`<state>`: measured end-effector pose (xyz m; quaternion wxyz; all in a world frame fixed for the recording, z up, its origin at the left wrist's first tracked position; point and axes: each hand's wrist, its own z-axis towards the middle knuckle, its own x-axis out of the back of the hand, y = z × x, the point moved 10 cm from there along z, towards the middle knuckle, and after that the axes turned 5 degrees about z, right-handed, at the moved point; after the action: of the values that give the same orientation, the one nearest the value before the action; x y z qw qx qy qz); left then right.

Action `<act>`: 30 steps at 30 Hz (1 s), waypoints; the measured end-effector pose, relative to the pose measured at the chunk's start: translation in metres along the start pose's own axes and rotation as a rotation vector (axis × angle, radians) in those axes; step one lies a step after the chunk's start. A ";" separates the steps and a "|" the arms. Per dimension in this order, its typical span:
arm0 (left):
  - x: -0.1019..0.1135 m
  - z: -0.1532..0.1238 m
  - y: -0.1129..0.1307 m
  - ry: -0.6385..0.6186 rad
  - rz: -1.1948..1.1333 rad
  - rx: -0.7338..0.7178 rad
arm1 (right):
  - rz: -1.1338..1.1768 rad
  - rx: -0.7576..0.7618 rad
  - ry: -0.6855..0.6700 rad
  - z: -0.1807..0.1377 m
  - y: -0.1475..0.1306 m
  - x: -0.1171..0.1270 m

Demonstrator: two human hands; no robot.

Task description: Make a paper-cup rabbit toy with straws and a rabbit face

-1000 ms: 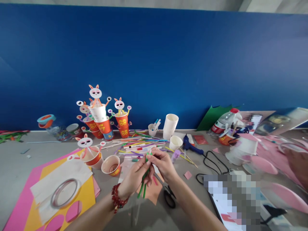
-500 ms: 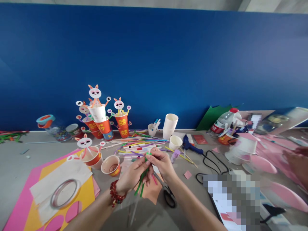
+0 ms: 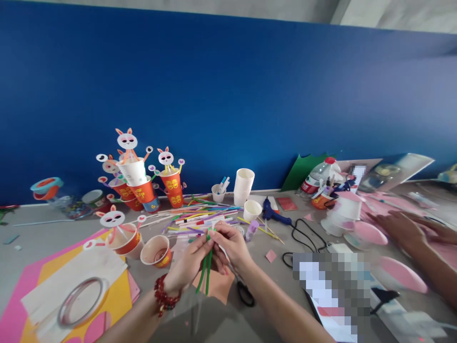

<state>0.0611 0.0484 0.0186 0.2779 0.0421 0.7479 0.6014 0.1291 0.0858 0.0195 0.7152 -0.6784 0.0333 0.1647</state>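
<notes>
My left hand (image 3: 187,264), with a red bead bracelet at the wrist, and my right hand (image 3: 232,245) are closed together on a pair of green straws (image 3: 205,274) that hang down between them over the grey table (image 3: 43,233). The fingertips of both hands pinch the straws' upper ends. Just behind the hands lies a heap of coloured straws and pens (image 3: 203,216). An orange paper cup (image 3: 156,251) stands left of my left hand. Black scissors (image 3: 244,291) lie under my right wrist.
Bunny paper cups (image 3: 143,178) are stacked at the back left, a white cup stack (image 3: 243,186) and blue glue gun (image 3: 271,214) behind. A tape roll (image 3: 80,301) lies on yellow and pink sheets. Another person's hands (image 3: 407,228) rest on pink cutouts at right.
The view has swung right, so everything has slid left. My hands have stayed on the green straws, which now hang more upright. The other person's hands have come further into view at right.
</notes>
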 end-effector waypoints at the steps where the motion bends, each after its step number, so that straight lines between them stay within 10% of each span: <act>1: 0.002 -0.001 0.002 0.002 -0.004 -0.001 | -0.064 0.052 0.020 0.001 -0.008 0.006; 7: 0.022 -0.003 0.011 0.069 -0.004 -0.008 | -0.657 0.209 0.064 -0.005 -0.035 0.046; 12: 0.023 -0.006 0.007 0.055 -0.014 -0.009 | -1.506 -0.150 0.034 -0.016 0.013 0.073; 30: 0.040 -0.012 -0.003 0.138 -0.104 -0.015 | -1.572 -0.026 0.009 -0.012 0.021 0.058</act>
<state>0.0224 0.0530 0.0022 0.2567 -0.0405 0.7620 0.5931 0.1799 0.0855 -0.0171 0.6138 -0.5119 -0.4556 -0.3919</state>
